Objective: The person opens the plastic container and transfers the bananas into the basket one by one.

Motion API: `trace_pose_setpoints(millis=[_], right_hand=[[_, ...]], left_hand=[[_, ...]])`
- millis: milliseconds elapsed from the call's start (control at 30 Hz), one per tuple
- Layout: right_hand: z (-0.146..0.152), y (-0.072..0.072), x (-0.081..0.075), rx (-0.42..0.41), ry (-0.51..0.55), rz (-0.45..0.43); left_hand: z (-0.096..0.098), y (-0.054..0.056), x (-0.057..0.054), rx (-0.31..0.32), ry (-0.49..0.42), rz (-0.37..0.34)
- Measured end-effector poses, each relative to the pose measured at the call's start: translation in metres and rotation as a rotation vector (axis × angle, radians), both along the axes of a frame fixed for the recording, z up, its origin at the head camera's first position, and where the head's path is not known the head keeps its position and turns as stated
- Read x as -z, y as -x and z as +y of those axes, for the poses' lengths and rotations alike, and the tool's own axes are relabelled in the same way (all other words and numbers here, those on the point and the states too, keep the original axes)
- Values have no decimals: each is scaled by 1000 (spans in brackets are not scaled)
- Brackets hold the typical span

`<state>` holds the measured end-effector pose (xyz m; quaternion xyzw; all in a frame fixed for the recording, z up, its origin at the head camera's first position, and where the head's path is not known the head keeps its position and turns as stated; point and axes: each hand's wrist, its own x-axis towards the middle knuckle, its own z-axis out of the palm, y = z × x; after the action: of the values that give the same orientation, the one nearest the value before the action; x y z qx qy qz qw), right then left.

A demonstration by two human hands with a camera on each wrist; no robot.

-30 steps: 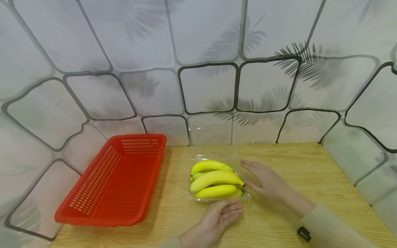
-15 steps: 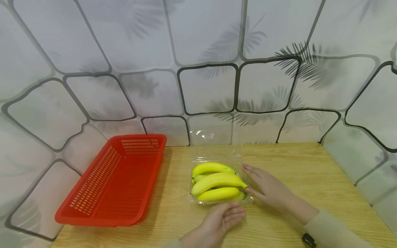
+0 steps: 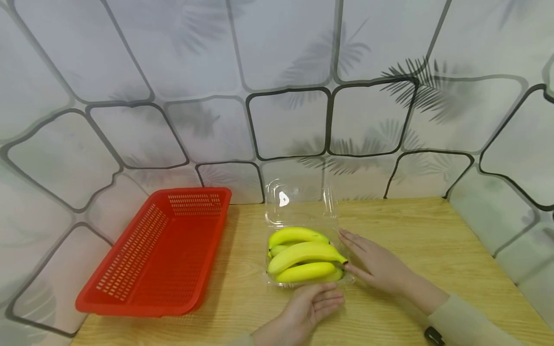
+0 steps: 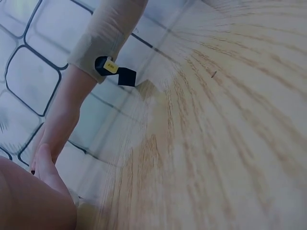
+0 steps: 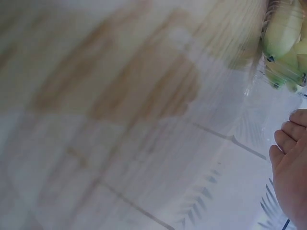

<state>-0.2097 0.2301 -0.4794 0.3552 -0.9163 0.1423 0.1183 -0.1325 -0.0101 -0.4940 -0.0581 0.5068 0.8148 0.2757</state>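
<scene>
Clear plastic box [image 3: 298,218]: curved yellow bananas [image 3: 305,255] inside. Left hand [image 3: 306,310] at near side, right hand [image 3: 377,265] at right side; both, fingers extended.

In the head view, the bottom edge is cropping the left sleeve [image 3: 240,340] and a black strap [image 3: 434,335], while a lower banana [image 3: 336,275] is hiding partly under others. The left wrist view is cutting off the left hand [image 4: 36,197] — the yellow label [image 4: 111,66] is showing too small for reading. In the right wrist view, the table [image 5: 139,72] is blurring.
</scene>
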Motion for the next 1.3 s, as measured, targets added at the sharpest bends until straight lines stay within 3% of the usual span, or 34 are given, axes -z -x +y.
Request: trace_pose_setpoints(millis=[233,400,700,967,1300], right_hand=[[2,-2,0,-18,-12,49],[3,-4,1,-35,5,73],[3,-3,2,-33,-12,75],[4,-2,2,-37,-15,52],[4,-2,1,-50,-37,104]], left_hand=[[-3,-2,-3,27,-11,13],[-8,-3,-8,106,2,36],[-17,-2,-32,289,36,245],[-23,9,-54,299,136,323],[-34,22,-75,274,141,358]])
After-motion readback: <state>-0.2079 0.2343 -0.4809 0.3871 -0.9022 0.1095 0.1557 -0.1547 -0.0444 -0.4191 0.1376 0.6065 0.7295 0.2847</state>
